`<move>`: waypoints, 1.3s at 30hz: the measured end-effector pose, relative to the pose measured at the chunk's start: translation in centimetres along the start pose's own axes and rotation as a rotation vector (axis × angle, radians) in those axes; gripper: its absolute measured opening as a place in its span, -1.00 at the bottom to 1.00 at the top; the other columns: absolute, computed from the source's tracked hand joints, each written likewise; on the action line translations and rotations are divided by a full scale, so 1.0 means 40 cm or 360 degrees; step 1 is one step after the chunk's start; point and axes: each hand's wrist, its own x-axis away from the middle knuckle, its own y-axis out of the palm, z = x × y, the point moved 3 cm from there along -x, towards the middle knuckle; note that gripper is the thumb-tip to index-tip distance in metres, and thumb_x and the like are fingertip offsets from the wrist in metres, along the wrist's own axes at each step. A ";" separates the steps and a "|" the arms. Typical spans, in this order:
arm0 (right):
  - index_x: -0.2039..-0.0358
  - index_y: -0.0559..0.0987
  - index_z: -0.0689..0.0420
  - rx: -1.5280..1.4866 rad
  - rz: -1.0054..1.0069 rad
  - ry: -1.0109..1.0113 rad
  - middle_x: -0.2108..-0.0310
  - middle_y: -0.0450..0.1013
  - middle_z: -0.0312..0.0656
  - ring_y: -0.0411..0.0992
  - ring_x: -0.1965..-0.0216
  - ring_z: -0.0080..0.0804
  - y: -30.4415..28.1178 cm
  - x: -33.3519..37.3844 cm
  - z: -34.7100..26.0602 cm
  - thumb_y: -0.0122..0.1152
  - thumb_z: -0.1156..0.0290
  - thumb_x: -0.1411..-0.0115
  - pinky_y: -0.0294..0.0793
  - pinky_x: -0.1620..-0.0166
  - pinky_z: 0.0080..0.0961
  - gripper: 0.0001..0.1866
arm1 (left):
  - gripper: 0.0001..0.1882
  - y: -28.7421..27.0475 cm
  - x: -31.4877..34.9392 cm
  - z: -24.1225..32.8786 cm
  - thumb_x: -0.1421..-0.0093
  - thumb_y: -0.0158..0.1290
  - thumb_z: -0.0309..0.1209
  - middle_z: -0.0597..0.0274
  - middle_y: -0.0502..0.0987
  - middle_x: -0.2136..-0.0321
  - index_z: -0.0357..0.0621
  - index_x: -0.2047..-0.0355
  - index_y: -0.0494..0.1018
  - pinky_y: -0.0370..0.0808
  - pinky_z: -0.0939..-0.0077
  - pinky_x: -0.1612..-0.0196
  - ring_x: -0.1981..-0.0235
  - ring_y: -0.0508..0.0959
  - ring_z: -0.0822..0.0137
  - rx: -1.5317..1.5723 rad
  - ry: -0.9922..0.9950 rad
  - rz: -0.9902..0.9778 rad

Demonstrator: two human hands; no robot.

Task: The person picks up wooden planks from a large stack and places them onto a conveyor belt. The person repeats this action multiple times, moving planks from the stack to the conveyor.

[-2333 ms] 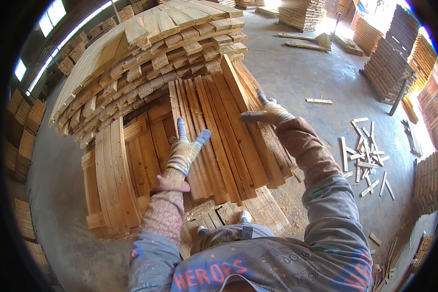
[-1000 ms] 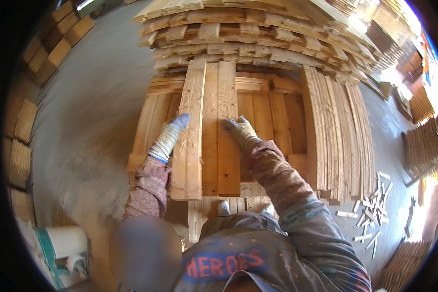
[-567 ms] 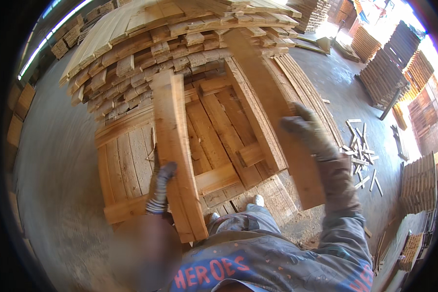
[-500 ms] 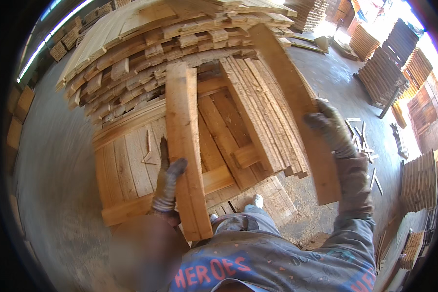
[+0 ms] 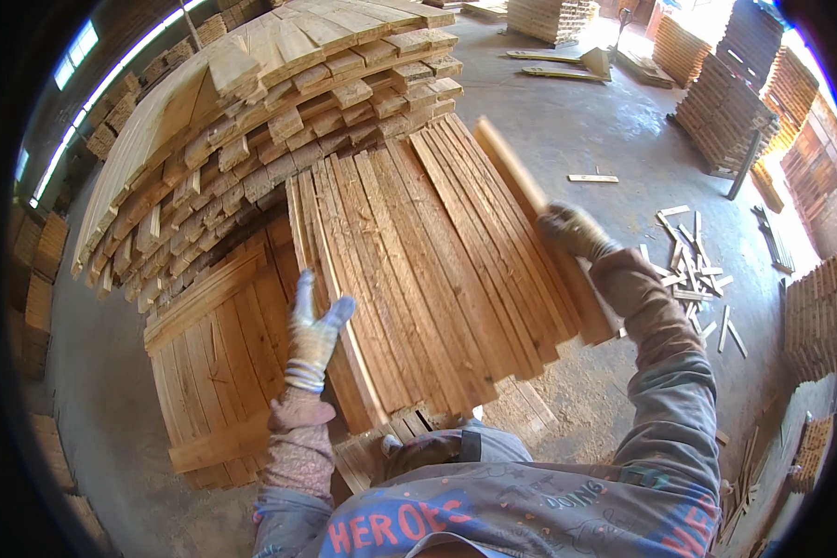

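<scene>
A row of rough wooden boards [image 5: 418, 270], packed side by side on edge, lies in front of me. My left hand [image 5: 314, 339], in a striped knit glove, is beside the row's left end. Its fingers and thumb are spread, against or very near the outermost left board [image 5: 339, 344]. At the right end, my right hand [image 5: 578, 231], also gloved, has its fingers closed over the top edge of a board [image 5: 511, 166]. That board tilts slightly away from the row at its far end. The lower part of my right hand's grip is hidden.
Behind the row rises a large layered stack of boards [image 5: 344, 79]. A slatted wooden panel [image 5: 219, 372] lies at the left, under the row's level. Loose offcut sticks [image 5: 693, 265] litter the floor at the right. Pallet stacks [image 5: 725, 121] and a pallet jack [image 5: 567, 67] stand farther off.
A wide row of boards now fills the gap that showed between the left board and the smaller bundle. My right hand and its board have come left, closer to the row. The view has shifted.
</scene>
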 end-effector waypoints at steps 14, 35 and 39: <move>-0.51 -0.15 0.19 -0.1271 -0.0288 0.0086 -0.26 0.37 0.02 0.32 -0.28 -0.25 0.121 -0.223 0.025 0.50 0.15 -0.12 0.28 -0.31 -0.32 0.20 | -0.50 0.015 -0.068 -0.536 -0.44 -0.04 -0.16 0.12 0.53 -0.17 -0.29 -0.21 0.44 0.39 0.40 -0.31 -0.18 0.52 0.26 0.1129 -0.0676 -0.0511; -0.50 -0.01 0.15 -0.1471 0.0591 -0.0281 -0.26 0.34 -0.12 0.34 -0.18 -0.38 0.101 0.621 -0.188 0.49 0.29 -0.11 0.37 -0.24 -0.39 0.09 | -0.61 -0.141 -0.183 -0.215 -0.34 0.06 -0.34 0.05 0.59 -0.03 -0.30 -0.11 0.49 0.59 0.41 -0.03 0.05 0.62 0.21 0.0601 0.0443 -0.0772; -0.50 -0.03 0.15 -0.1587 0.0883 -0.0486 -0.22 0.37 -0.11 0.37 -0.16 -0.37 0.176 0.867 -0.145 0.48 0.31 -0.08 0.37 -0.24 -0.39 0.11 | -0.57 -0.061 -0.162 -0.028 -0.31 0.09 -0.32 0.05 0.59 -0.03 -0.27 -0.13 0.47 0.59 0.37 -0.04 0.04 0.61 0.20 0.0881 0.0322 -0.0867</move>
